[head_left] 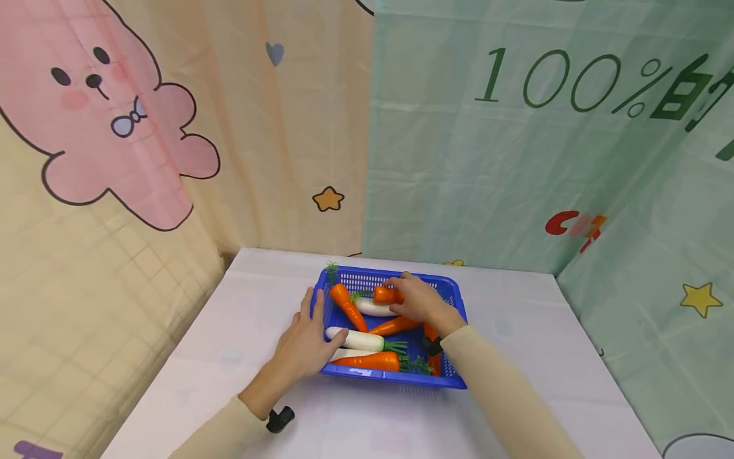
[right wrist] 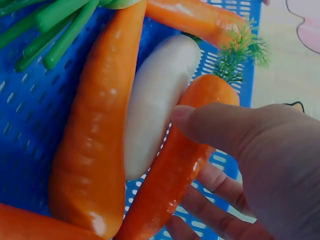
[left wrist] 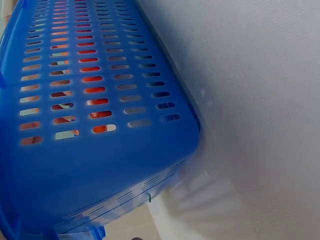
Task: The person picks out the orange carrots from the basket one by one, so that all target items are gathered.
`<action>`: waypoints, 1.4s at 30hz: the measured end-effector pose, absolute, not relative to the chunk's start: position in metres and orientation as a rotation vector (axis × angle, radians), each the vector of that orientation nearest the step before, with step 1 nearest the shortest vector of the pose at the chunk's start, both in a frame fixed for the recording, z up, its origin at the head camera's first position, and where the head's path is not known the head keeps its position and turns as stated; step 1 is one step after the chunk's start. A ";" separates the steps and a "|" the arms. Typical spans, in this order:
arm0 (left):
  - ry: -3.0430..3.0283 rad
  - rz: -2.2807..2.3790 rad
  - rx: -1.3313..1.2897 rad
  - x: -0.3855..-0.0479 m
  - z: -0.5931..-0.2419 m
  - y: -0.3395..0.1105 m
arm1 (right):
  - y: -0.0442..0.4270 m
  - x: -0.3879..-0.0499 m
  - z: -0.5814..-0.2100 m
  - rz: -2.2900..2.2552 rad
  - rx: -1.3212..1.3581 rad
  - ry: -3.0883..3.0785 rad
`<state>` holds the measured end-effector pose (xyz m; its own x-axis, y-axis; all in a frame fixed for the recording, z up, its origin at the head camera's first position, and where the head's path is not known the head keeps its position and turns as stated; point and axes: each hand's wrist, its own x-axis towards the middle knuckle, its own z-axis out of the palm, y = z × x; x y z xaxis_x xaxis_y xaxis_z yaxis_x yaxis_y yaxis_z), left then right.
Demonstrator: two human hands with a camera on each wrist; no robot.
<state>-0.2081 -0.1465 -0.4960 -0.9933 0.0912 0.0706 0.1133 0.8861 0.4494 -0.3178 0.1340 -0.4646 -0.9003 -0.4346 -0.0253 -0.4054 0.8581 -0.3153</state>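
A blue perforated plastic basket (head_left: 373,373) holds several orange carrots and white radishes with green tops. Along its back wall, my right hand (head_left: 423,299) grips a carrot (right wrist: 172,170), thumb on one side and fingers on the other. A white radish (right wrist: 162,95) and a thick carrot (right wrist: 97,125) lie beside that one. My left hand (head_left: 304,344) rests at the basket's left rim, fingers straight and thumb reaching over the end of a white radish (head_left: 358,340). Only the basket's slotted outer wall (left wrist: 100,165) fills most of the left wrist view; that hand is nearly out of it.
The basket stands near the back of a table with a white cover (head_left: 516,344). Printed curtains (head_left: 464,159) hang behind and at both sides. Another carrot (head_left: 369,361) lies along the basket's front, and one (head_left: 346,306) slants at its left.
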 end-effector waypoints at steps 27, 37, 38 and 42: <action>-2.998 -0.688 -0.160 -0.209 -0.494 -0.148 | 0.152 -0.317 -0.439 -0.640 -0.801 3.101; -2.986 -0.712 -0.148 -0.206 -0.495 -0.146 | 0.173 -0.320 -0.417 -0.717 -0.864 3.172; -2.985 -0.714 -0.149 -0.206 -0.495 -0.145 | 0.178 -0.320 -0.416 -0.726 -0.847 3.172; -2.983 -0.703 -0.148 -0.206 -0.496 -0.143 | 0.198 -0.322 -0.415 -0.758 -0.768 3.171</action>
<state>-0.2055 -0.1434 -0.4962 -0.9927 0.0766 0.0936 0.1103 0.8906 0.4412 -0.3217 0.1977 -0.4154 -0.8743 -0.3828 0.2983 -0.4763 0.7947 -0.3762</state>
